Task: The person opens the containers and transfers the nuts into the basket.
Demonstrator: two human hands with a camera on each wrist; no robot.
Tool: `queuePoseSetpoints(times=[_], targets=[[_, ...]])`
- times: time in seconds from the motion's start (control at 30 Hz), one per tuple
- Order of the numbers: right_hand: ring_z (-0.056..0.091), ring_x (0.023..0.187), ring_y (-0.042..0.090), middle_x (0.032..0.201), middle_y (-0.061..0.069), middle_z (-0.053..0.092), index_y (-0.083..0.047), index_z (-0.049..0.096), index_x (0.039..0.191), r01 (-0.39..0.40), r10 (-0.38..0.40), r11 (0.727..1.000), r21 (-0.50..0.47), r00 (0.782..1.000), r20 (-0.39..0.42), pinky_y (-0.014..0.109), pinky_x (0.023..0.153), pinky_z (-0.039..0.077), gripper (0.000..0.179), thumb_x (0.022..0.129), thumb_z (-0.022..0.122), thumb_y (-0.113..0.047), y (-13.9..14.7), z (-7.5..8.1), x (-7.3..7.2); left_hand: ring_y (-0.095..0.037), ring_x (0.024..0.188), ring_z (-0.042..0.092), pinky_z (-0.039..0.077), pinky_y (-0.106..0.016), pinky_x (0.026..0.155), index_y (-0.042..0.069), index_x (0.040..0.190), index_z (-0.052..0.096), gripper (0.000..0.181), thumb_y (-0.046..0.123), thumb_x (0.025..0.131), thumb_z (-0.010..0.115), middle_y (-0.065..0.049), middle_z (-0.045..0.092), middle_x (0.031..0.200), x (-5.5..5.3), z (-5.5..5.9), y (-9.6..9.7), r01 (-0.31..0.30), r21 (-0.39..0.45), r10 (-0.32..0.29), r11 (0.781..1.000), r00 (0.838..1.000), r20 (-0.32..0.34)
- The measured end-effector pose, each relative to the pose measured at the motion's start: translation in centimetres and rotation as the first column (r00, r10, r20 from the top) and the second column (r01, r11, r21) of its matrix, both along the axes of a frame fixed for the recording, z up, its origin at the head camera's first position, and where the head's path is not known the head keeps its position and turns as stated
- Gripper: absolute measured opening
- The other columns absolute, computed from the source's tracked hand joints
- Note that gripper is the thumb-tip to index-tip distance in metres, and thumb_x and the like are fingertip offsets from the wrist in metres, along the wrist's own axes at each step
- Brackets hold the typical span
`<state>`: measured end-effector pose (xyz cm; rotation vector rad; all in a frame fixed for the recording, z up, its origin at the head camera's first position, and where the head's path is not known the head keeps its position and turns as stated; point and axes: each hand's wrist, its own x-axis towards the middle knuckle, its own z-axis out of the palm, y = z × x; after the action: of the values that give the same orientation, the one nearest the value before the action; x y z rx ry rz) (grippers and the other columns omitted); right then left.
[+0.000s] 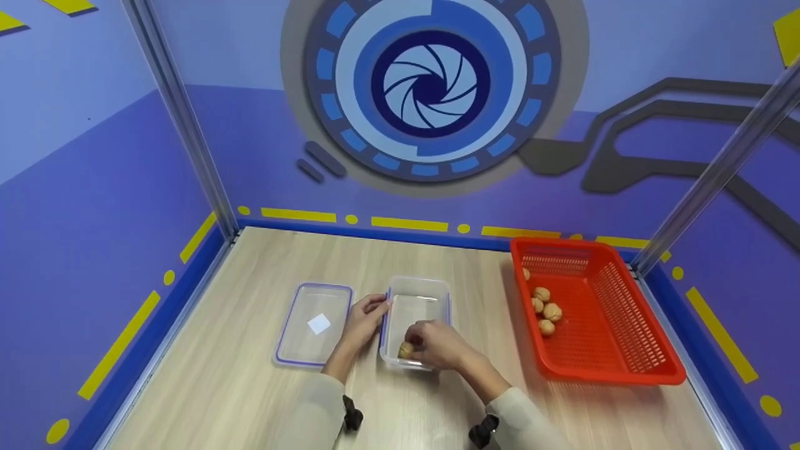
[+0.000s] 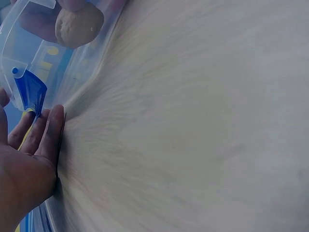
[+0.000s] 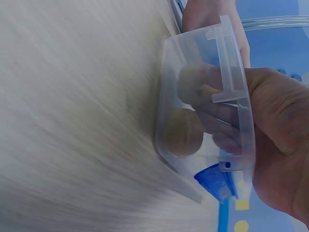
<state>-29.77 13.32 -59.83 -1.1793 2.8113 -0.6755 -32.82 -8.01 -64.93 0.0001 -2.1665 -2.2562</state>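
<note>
A clear plastic food box (image 1: 415, 294) with blue side latches stands on the wooden table. My right hand (image 1: 437, 345) reaches inside it, thumb and fingers pinching a walnut (image 3: 190, 86) near the front end. Another walnut (image 3: 184, 134) lies close beside it on the bottom, by my other fingers. My left hand (image 1: 364, 322) rests against the box's left side, its fairly straight fingers (image 2: 50, 133) at the blue latch (image 2: 32, 91). In the left wrist view one walnut (image 2: 79, 25) shows through the box wall.
Left of the box lies its clear lid (image 1: 294, 331) with a blue seal and a white square label (image 1: 319, 324). A red plastic basket (image 1: 612, 312) stands on the right, with several walnuts (image 1: 552, 312) along its left side. Blue panels (image 1: 375, 212) enclose the table's back and sides.
</note>
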Motion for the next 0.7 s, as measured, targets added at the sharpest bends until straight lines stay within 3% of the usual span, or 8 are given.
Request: queuePoseSetpoints(times=[0.2, 0.4, 0.6, 0.7], targets=[[0.062, 0.084, 0.012, 0.093, 0.000, 0.070, -0.008, 0.076, 0.102, 0.046, -0.046, 0.999, -0.028, 0.999, 0.002, 0.034, 0.076, 0.056, 0.024, 0.091, 0.086, -0.027, 0.1, -0.2, 0.3, -0.025, 0.100, 0.069, 0.055, -0.024, 0.077, -0.012, 0.134, 0.062, 0.041, 0.015, 0.104, 0.068, -0.027, 0.072, 0.121, -0.1, -0.2, 0.1, -0.013, -0.006, 0.013, 1.000, 1.000, 0.001], [0.067, 0.088, 0.018, 0.096, 0.003, 0.070, -0.006, 0.075, 0.103, 0.017, -0.016, 0.997, -0.069, 1.000, 0.012, 0.033, 0.080, 0.058, 0.024, 0.091, 0.086, -0.023, 0.1, 0.0, 0.3, -0.026, 0.102, 0.070, 0.055, -0.024, 0.078, -0.011, 0.134, 0.062, 0.040, 0.016, 0.104, 0.067, -0.024, 0.072, 0.122, 0.3, 0.3, 0.0, -0.014, -0.013, 0.014, 1.000, 1.000, 0.015], [0.070, 0.092, 0.019, 0.099, 0.003, 0.071, -0.005, 0.074, 0.104, -0.006, 0.019, 0.986, -0.164, 0.997, 0.079, 0.034, 0.084, 0.059, 0.022, 0.087, 0.086, -0.013, 0.7, 1.6, 0.3, -0.045, 0.110, 0.068, 0.054, -0.024, 0.078, -0.017, 0.132, 0.059, 0.037, 0.006, 0.104, 0.064, -0.030, 0.071, 0.120, 0.7, 1.1, 0.0, -0.001, 0.011, 0.001, 1.000, 1.000, -0.011], [0.070, 0.094, 0.019, 0.100, 0.001, 0.070, -0.007, 0.074, 0.107, 0.010, 0.014, 0.981, -0.194, 0.992, 0.122, 0.035, 0.086, 0.060, 0.021, 0.089, 0.084, -0.011, 1.6, 2.6, 0.6, -0.037, 0.107, 0.069, 0.054, -0.023, 0.079, -0.015, 0.132, 0.061, 0.038, 0.010, 0.104, 0.065, -0.027, 0.072, 0.121, 0.5, 0.6, 0.4, -0.007, 0.009, 0.007, 1.000, 1.000, -0.008]])
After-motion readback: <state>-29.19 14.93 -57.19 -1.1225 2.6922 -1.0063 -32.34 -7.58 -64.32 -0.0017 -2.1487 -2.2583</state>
